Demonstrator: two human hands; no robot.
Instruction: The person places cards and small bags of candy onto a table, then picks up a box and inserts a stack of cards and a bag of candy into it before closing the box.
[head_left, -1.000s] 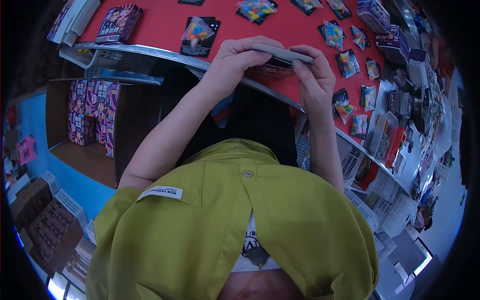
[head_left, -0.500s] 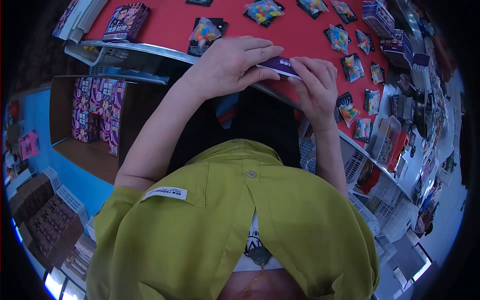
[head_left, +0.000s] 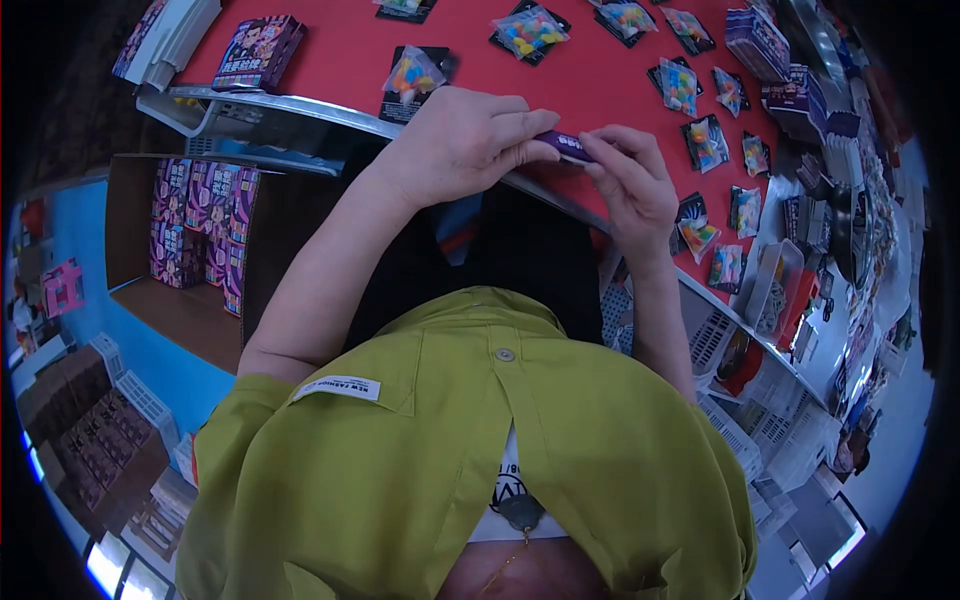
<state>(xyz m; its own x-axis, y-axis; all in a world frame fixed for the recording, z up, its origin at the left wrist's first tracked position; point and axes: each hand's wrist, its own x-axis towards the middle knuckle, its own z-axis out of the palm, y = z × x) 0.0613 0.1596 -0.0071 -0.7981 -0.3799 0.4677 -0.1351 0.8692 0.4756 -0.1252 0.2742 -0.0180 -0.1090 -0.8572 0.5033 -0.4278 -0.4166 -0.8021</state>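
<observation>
A small purple box [head_left: 568,146] is held between my two hands at the front edge of the red table [head_left: 330,50]. My left hand [head_left: 465,140] pinches its left end between fingers and thumb. At its right end, my right hand [head_left: 636,180] grips it with thumb and fingers. The box looks slightly bowed, with a pale lower edge. Just beyond my left hand lies a clear bag of coloured pieces [head_left: 414,74] on a black card.
Several bagged sets lie across the table. A purple box stack [head_left: 258,52] stands at the back left, more boxes [head_left: 757,44] at the back right. An open carton [head_left: 180,318] holding purple boxes is at the left. A white basket [head_left: 774,285] is at the right.
The purple box has tilted and looks more bowed between my hands, its broad face less visible. The whole view has shifted slightly.
</observation>
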